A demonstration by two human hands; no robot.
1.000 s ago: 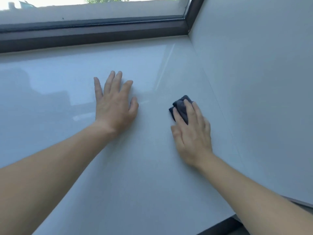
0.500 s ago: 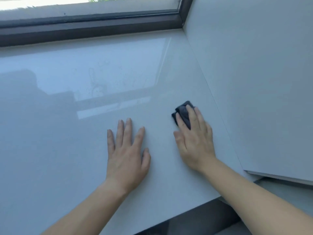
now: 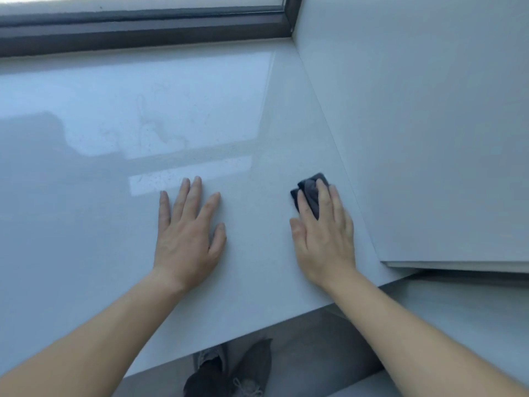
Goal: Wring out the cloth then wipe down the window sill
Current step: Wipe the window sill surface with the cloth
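A small dark grey cloth (image 3: 310,193), folded into a wad, lies on the glossy white window sill (image 3: 114,210) near the right side wall. My right hand (image 3: 323,236) presses flat on the cloth, fingers over it, so most of it is hidden. To its left, my left hand (image 3: 187,233) rests palm down on the bare sill with fingers spread and nothing under it. Faint smears and specks show on the sill beyond my left hand.
A dark window frame (image 3: 143,32) runs along the far edge of the sill. A white side wall (image 3: 429,124) bounds the sill on the right. The sill's near edge shows below my arms, with grey shoes (image 3: 229,371) on the floor beneath.
Both hands have slid back toward the sill's near edge, the right one dragging the cloth with it. The view has tilted down, so the sill's edge and the floor show.
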